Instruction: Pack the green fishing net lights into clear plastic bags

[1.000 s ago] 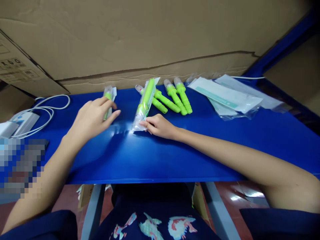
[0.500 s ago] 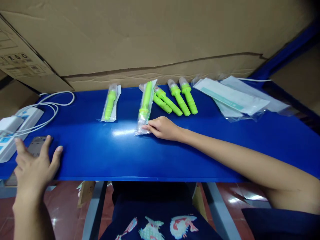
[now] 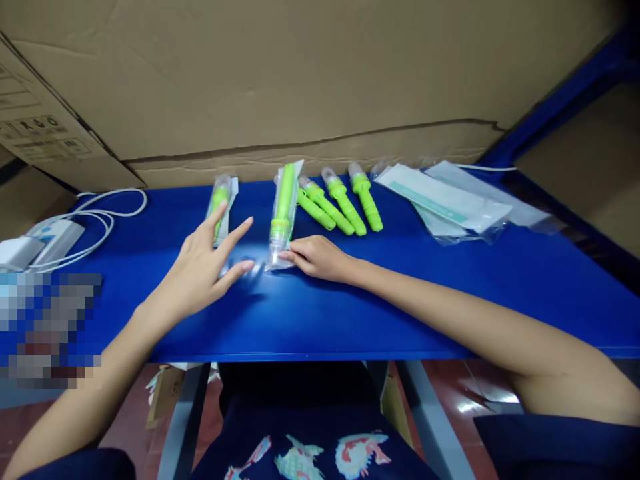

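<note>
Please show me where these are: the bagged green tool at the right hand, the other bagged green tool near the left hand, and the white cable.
bagged green tool [image 3: 283,203], head view, green shaft.
second bagged tool [image 3: 220,197], head view, green body.
white cable [image 3: 107,215], head view, looped part.

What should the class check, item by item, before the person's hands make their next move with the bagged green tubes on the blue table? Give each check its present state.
1. Right hand pinning the middle bagged tube at its near end: ok.
2. Left hand open: ok.
3. Left bagged tube flat on the blue table: ok.
4. Three unbagged tubes within reach: ok.
5. Middle bag sealed: cannot tell.
</note>
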The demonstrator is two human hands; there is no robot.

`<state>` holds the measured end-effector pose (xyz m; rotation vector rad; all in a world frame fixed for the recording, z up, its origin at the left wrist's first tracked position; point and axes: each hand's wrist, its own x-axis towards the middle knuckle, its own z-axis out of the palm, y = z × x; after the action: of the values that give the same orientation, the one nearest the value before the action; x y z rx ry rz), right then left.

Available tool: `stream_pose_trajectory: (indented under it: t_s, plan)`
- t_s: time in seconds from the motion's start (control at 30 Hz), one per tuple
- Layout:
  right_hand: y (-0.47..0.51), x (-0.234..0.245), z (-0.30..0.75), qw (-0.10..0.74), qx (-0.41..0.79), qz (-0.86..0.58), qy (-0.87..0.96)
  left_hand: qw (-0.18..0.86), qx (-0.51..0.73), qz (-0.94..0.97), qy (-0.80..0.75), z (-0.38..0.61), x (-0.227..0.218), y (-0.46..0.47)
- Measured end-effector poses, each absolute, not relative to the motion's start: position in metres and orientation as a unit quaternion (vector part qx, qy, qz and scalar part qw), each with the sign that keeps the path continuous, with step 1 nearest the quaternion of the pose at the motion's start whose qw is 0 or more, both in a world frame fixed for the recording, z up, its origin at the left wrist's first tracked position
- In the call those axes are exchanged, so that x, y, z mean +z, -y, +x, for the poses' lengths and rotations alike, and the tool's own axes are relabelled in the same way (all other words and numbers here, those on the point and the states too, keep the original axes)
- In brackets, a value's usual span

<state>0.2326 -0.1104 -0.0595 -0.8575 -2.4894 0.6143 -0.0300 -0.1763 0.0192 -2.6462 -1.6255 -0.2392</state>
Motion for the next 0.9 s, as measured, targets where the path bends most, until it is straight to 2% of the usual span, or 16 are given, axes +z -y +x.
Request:
stream_pose_trajectory:
  t_s: [0.17, 0.3, 0.37, 0.5, 0.67, 0.8, 0.9]
  plan:
    - [0.107, -0.064, 0.234, 0.237, 0.196, -0.292, 0.905, -0.061, -0.123, -0.872, 0.471, 0.004, 0.023, 0.1]
    - [0.104, -0.064, 0.235, 0.236, 0.182, -0.269, 0.916, -0.238, -0.236, -0.846, 0.415, 0.019, 0.004, 0.068]
    - [0.103, -0.063, 0.234, 0.231, 0.177, -0.278, 0.915, -0.279, -0.265, -0.823, 0.417, 0.02, -0.007, 0.067]
    - [0.104, -0.063, 0.235, 0.235, 0.178, -0.319, 0.901, -0.243, -0.269, -0.82, 0.443, 0.01, -0.016, 0.075]
    - [0.106, -0.066, 0.236, 0.271, 0.179, -0.354, 0.877, -0.176, -0.203, -0.831, 0.488, 0.004, -0.007, 0.084]
    - [0.109, -0.067, 0.235, 0.288, 0.186, -0.363, 0.867, -0.096, -0.196, -0.823, 0.524, 0.009, 0.0, 0.089]
    - [0.11, -0.066, 0.234, 0.305, 0.217, -0.371, 0.85, -0.081, -0.206, -0.821, 0.527, 0.011, 0.002, 0.091]
